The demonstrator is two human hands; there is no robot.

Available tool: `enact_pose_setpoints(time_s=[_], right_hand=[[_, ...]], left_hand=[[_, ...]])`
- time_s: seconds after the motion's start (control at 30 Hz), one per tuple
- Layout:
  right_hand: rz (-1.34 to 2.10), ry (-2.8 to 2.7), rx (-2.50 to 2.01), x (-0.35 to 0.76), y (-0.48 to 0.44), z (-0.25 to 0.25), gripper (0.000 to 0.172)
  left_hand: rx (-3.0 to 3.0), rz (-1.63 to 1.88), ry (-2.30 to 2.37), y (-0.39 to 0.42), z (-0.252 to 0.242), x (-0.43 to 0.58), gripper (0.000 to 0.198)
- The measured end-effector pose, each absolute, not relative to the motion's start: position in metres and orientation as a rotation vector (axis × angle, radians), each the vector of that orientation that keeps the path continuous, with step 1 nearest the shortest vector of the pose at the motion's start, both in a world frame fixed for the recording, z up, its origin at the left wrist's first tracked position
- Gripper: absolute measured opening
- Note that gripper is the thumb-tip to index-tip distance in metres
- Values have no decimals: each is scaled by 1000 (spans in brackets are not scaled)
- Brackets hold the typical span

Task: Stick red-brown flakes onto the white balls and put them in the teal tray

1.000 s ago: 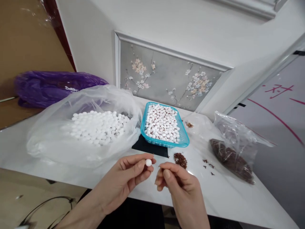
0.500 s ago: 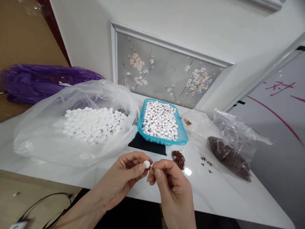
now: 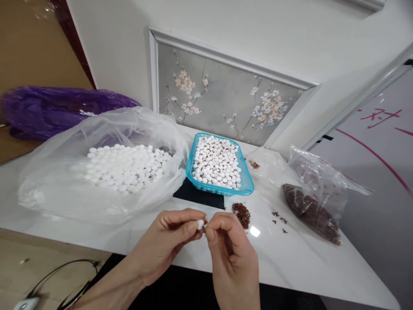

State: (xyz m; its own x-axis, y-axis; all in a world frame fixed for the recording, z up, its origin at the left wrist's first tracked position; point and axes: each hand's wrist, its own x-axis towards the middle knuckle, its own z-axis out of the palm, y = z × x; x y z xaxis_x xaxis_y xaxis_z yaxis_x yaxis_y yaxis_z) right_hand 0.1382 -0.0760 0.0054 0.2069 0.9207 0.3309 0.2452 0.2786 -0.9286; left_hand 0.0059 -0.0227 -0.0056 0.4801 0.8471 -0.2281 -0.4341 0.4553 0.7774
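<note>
My left hand (image 3: pixel 167 243) pinches a small white ball (image 3: pixel 200 224) between thumb and fingers above the near edge of the white table (image 3: pixel 290 262). My right hand (image 3: pixel 230 254) is closed in a pinch, its fingertips pressed against the ball; what it holds is too small to name. Just beyond the hands lies a small pile of brown bits (image 3: pixel 241 214). A blue basket (image 3: pixel 247 186) full of white balls stands behind it.
A clear plastic bag (image 3: pixel 58 181) with many white balls lies at the left, a purple bag (image 3: pixel 48 110) behind it. Another clear bag of brown bits (image 3: pixel 311 213) lies at the right, with loose bits (image 3: pixel 279 220) near it. A black pad (image 3: pixel 200 199) sits under the basket.
My right hand has moved left until its pinched fingertips touch the white ball in my left hand. The view has shifted slightly.
</note>
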Motion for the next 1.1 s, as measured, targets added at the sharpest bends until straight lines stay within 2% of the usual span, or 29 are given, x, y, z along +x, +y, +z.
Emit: enact_pose_setpoints(time_s=[0.3,0.63,0.77,0.97,1.1], right_hand=[[704,-1309,-1239,136,-76,5,12],[716,-1296,-1265,136,-74,2,12],[821,-1176,-1283,135,-72,0,8],[1153,-948,-1125,140,-65,-5,26],[1113,-830,-1096,150,-66,-12,27]], left_hand=[[983,945,649,-22,0,5,9],[1025,945,703,-24,-2,4,10],[1056,938,711,-23,-5,4,11],[928,886,678,-24,-7,7,11],[807,855,647,-23,-2,8,14]])
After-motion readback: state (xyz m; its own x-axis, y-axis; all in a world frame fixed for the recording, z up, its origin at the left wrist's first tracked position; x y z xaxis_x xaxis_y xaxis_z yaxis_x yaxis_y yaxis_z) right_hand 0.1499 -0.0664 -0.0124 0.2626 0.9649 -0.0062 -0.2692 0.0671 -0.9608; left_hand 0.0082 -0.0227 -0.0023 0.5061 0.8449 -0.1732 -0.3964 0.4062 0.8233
